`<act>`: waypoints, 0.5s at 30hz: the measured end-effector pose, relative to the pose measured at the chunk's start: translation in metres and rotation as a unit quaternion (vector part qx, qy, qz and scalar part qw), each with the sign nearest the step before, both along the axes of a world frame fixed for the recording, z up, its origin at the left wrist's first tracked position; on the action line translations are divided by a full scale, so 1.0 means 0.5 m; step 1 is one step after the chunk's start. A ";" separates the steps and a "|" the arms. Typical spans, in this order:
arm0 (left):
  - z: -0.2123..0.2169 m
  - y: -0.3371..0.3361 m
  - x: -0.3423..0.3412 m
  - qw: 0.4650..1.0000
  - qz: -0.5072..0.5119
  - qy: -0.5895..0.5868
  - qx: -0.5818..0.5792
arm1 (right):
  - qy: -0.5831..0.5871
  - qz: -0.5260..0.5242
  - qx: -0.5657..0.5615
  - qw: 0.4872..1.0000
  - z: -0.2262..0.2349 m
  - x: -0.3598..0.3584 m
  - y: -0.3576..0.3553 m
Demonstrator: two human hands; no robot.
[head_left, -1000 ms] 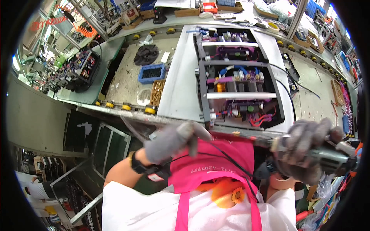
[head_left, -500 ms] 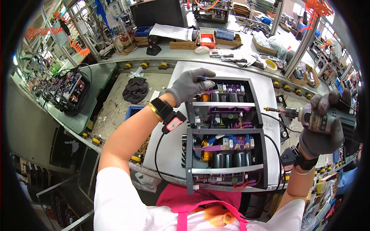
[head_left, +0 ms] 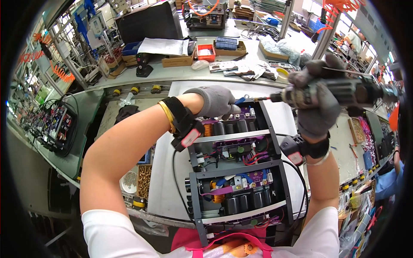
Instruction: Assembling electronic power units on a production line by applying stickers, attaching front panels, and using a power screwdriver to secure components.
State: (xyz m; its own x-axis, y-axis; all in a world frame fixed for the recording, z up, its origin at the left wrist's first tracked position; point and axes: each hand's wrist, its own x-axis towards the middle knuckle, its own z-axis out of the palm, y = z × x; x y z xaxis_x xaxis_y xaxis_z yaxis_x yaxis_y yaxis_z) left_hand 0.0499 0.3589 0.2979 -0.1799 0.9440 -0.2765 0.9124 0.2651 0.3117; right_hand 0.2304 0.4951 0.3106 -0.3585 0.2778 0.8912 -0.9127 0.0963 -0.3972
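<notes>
My left hand point(head_left: 214, 102), in a grey glove, reaches over the far edge of an open black metal case point(head_left: 269, 116). Its fingers pinch a blue cable end with a ring terminal point(head_left: 241, 100). In my gloved right hand point(head_left: 320, 105) lies a power screwdriver point(head_left: 297, 95), held level, its bit pointing left close to the ring terminal. Whether bit and terminal touch I cannot tell. Inside the case are purple circuit boards, a copper coil and black capacitors. A second similar case point(head_left: 285, 189) stands on the near side, with no hand on it.
Both cases rest on a white board point(head_left: 165, 193) over a roller line. Left of it are a box of brass fittings point(head_left: 144, 180), a white dish of small parts point(head_left: 128, 182) and a black cloth point(head_left: 127, 112). A red bin point(head_left: 206, 52) and a monitor point(head_left: 149, 23) stand behind.
My right hand has brought the screwdriver left, toward the left hand over the far case. My left hand has turned downward at the case's far edge. The whole view has shifted.
</notes>
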 end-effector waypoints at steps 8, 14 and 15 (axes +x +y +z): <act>0.004 0.015 0.006 0.999 -0.018 0.017 -0.048 | -0.053 -0.014 -0.022 0.998 -0.016 -0.041 0.001; -0.007 0.035 0.003 0.998 -0.026 0.011 -0.064 | -0.065 -0.009 -0.010 0.998 -0.022 -0.044 0.002; -0.008 0.038 0.004 0.997 -0.021 0.010 -0.067 | -0.066 -0.005 -0.011 0.998 -0.024 -0.043 0.001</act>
